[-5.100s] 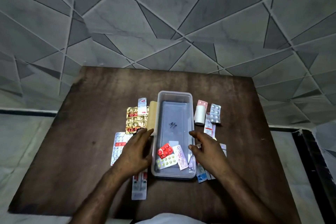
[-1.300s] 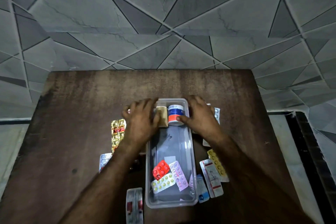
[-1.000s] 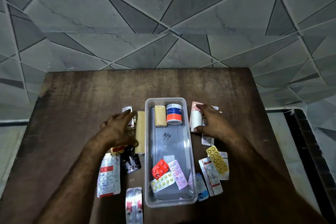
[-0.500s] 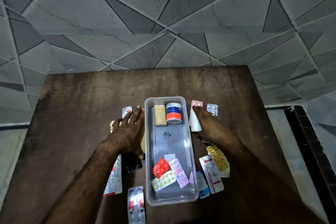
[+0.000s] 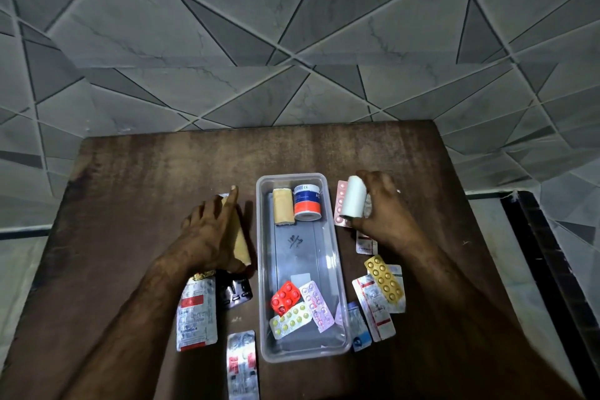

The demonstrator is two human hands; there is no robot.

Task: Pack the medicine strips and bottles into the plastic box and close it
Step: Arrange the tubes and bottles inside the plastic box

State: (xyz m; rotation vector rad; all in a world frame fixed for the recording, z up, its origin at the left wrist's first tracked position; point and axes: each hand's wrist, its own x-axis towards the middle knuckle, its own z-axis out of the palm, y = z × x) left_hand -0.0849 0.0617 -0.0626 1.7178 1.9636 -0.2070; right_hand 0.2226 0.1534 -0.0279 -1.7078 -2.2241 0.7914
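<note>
The right hand [image 5: 380,211] grips a white bottle [image 5: 353,196] beside the plastic box [image 5: 337,256]. It could slip. The left hand [image 5: 211,234] lies flat on a tan strip [image 5: 241,247].

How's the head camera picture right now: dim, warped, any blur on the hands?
Head view: dim, the table dark toward the near edge; wide-angle bend curves its far edge; the right hand with the white bottle is slightly soft; the plastic box and the red strip inside read clearly.
</note>
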